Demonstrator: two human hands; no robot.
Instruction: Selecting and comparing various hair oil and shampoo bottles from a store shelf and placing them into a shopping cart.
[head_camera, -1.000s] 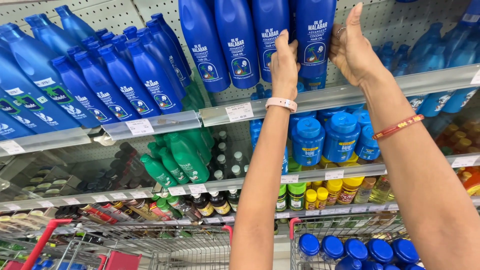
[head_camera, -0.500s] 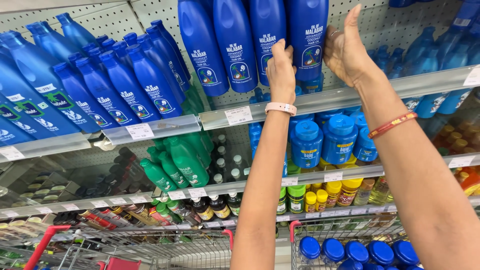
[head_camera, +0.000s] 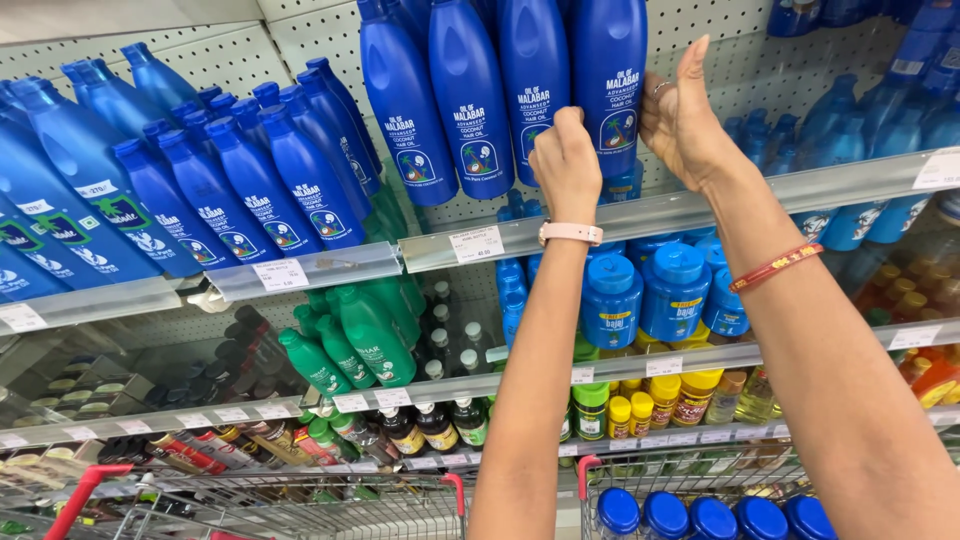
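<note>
Both of my hands are on the tall blue bottle (head_camera: 610, 80) at the right end of its row on the top shelf (head_camera: 700, 205): my left hand (head_camera: 567, 165) curls its fingers against the bottle's lower front, and my right hand (head_camera: 688, 125) presses its palm to the side, thumb raised. Three matching blue bottles (head_camera: 470, 95) stand just beside it. Below sit blue jars (head_camera: 675, 290), green bottles (head_camera: 370, 335) and a wire cart (head_camera: 690, 490).

Both hands, left (head_camera: 566, 160) and right (head_camera: 690, 125), apparently grip the tall blue bottle (head_camera: 611, 70) on the top shelf (head_camera: 700, 205).
</note>
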